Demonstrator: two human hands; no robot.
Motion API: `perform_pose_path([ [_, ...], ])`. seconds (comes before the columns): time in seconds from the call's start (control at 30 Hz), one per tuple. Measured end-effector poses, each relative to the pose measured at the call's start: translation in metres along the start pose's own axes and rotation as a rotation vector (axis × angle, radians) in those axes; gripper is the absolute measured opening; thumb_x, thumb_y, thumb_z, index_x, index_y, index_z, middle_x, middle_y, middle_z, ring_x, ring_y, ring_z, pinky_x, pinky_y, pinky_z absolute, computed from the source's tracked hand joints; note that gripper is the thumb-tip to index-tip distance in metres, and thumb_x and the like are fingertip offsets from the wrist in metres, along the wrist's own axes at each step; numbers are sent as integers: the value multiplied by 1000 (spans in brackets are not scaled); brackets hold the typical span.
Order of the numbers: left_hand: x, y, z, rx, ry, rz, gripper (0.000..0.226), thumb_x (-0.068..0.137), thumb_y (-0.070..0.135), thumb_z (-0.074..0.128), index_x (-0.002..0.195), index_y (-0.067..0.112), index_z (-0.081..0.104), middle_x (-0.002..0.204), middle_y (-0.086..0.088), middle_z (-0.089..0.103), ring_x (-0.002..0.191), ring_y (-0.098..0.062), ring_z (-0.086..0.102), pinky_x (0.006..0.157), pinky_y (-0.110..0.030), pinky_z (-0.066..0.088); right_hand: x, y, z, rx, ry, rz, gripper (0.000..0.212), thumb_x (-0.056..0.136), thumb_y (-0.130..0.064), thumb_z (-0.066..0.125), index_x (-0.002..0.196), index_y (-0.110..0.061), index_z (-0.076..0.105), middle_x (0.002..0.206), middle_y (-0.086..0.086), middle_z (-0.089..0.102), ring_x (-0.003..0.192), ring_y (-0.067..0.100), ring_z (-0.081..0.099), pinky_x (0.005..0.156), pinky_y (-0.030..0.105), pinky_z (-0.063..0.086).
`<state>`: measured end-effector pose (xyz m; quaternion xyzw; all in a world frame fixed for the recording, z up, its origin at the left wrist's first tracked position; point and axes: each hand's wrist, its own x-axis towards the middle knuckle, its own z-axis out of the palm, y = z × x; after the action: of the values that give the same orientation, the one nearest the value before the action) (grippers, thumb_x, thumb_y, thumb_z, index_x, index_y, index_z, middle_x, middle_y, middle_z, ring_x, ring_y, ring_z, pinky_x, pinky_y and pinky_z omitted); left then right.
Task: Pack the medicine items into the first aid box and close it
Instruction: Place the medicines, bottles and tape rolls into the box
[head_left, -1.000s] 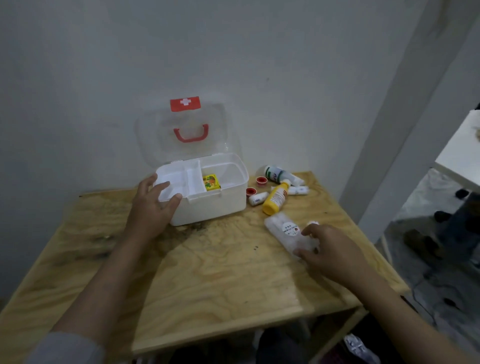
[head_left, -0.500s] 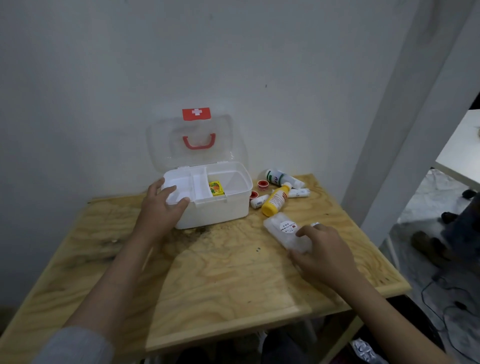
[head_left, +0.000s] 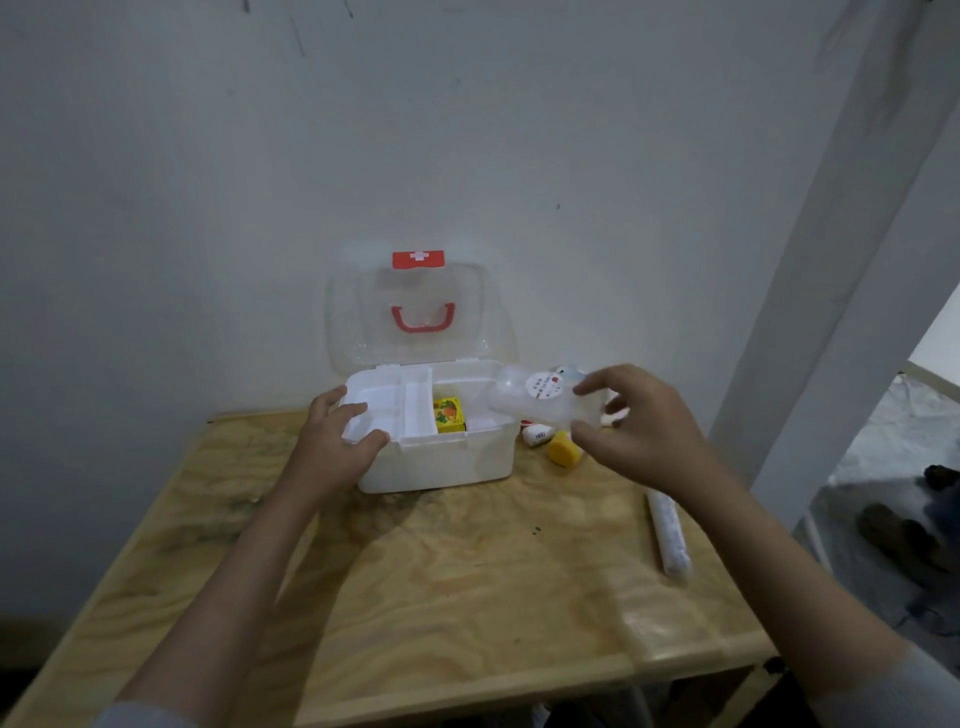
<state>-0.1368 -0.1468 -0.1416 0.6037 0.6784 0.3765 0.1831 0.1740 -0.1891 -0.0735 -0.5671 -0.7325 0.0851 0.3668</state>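
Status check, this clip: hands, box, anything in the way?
Left hand holds first aid box rim. Right hand holds clear bottle over box's right edge. Lid up; yellow carton inside; opening looks unobstructed.

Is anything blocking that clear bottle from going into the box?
Nothing visible. The lid is up; the bottle in the right hand hangs over the box, and the yellow packet lies left of it.

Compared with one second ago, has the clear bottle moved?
Yes. The right hand lifted the clear bottle off the table, toward the first aid box.
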Motion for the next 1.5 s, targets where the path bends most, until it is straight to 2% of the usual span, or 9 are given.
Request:
perform_pose_path([
  [0.2, -1, -1, 0, 23, -69, -9, 54, 85, 35, 59, 133, 14, 45, 155, -2, 17, 139, -27, 26, 109, -42, 31, 69, -33, 42, -248, -247, -71, 39, 68, -23, 67, 107, -17, 65, 107, 5, 62, 98, 23, 57, 70, 27, 38],
  [0.53, -3, -2, 0, -22, -68, 0, 52, 85, 34, 58, 132, 17, 44, 153, 1, 16, 140, -24, 25, 111, -41, 30, 115, -31, 107, -247, -539, -43, 34, 74, -6, 63, 108, -12, 64, 116, 8, 55, 88, 17, 49, 72, 25, 42],
  [0.8, -2, -5, 3, -32, -48, -8, 51, 84, 36, 59, 130, 21, 44, 153, 3, 17, 139, -24, 26, 111, -45, 35, 116, -22, 128, -181, -437, 23, 35, 70, -7, 67, 105, -7, 64, 107, 11, 59, 83, 18, 49, 68, 27, 41],
  [0.93, -3, -5, 4, -24, -39, -11, 51, 84, 36, 59, 130, 21, 44, 153, 2, 17, 139, -25, 27, 110, -46, 35, 114, -18, 133, -121, -404, 4, 36, 69, -15, 74, 103, -11, 63, 104, 9, 65, 93, 22, 59, 77, 34, 51],
  [1.0, -4, -2, 5, -13, -31, -16, 51, 85, 35, 58, 131, 21, 43, 154, 2, 17, 139, -25, 27, 110, -46, 35, 112, -19, 133, -97, -433, -17, 43, 69, -19, 76, 110, -17, 62, 104, 2, 68, 98, 19, 60, 80, 36, 53],
  [1.1, -5, 1, 5, -6, -22, -18, 51, 85, 34, 58, 131, 20, 43, 154, 1, 17, 139, -26, 26, 109, -46, 35, 110, -22, 131, -106, -534, -75, 55, 70, -11, 70, 122, -24, 57, 112, -7, 68, 104, 12, 59, 81, 30, 52],
  [1.27, -6, 3, 5, -9, -15, -23, 50, 85, 33, 59, 131, 20, 43, 154, 0, 18, 138, -26, 27, 108, -47, 35, 110, -21, 130, -104, -556, -92, 63, 67, -2, 61, 125, -25, 53, 117, -6, 66, 109, 12, 58, 86, 35, 54],
  [1.4, -6, 1, 1, -20, -36, -13, 50, 85, 34, 58, 130, 19, 44, 153, 0, 19, 139, -27, 26, 110, -49, 34, 108, -19, 127, 85, -448, -70, 56, 70, 5, 59, 121, -17, 58, 118, 7, 64, 92, 14, 61, 76, 25, 53],
  [1.5, -7, 2, 0, -18, -38, -11, 50, 85, 34, 58, 130, 18, 44, 153, 0, 19, 139, -27, 25, 111, -48, 33, 95, -16, 104, 346, -226, -42, 40, 76, 8, 55, 110, -9, 65, 107, 7, 68, 93, 18, 65, 80, 23, 54],
])
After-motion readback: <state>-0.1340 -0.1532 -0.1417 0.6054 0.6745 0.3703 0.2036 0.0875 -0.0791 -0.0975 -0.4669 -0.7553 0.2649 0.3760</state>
